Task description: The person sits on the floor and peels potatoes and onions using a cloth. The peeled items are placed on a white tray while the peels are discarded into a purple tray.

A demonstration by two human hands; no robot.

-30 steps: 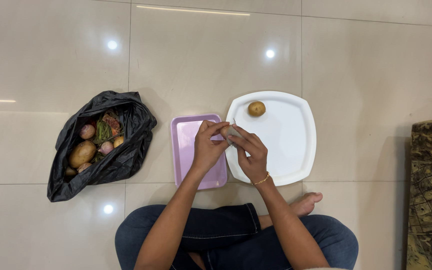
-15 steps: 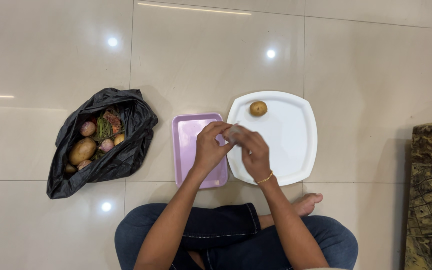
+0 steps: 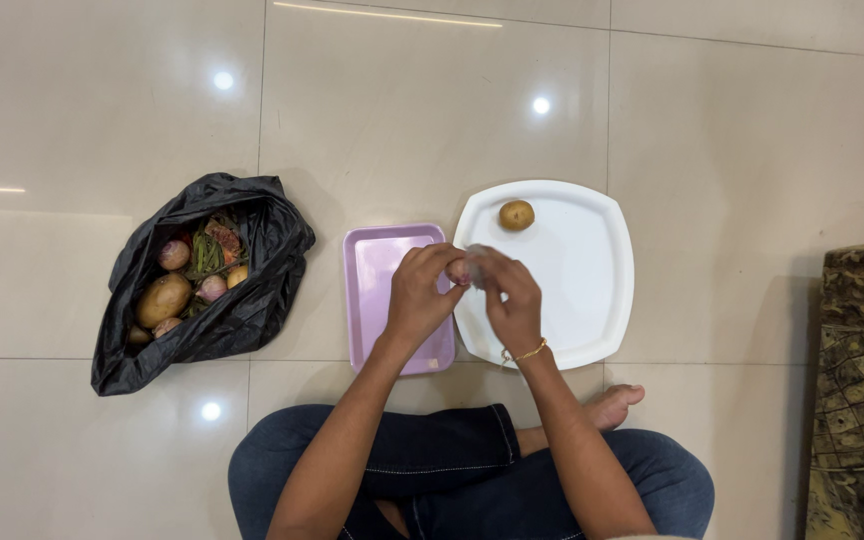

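Your left hand (image 3: 420, 297) and right hand (image 3: 510, 297) meet above the seam between the lilac tray (image 3: 372, 300) and the white plate (image 3: 577, 290), and both are closed round one small vegetable (image 3: 460, 270), of which only a pinkish sliver shows between the fingertips; its kind cannot be told from here. Compared with a second ago, your right hand has rolled over it: the fingers that lay slanted along its side now curl over the top and hide most of it, and the pale edge, perhaps a blade or a strip of skin, that showed near your right fingers is no longer visible. The left hand has barely shifted, so it seems to be the steady grip while the right works round the surface. On the plate a single brown potato (image 3: 516, 215) sits near the far rim, unmoved, well apart from your hands. The tray holds nothing visible. To your left the open black bag (image 3: 252, 300) lies with potatoes, pink onions and green scraps inside, as before.
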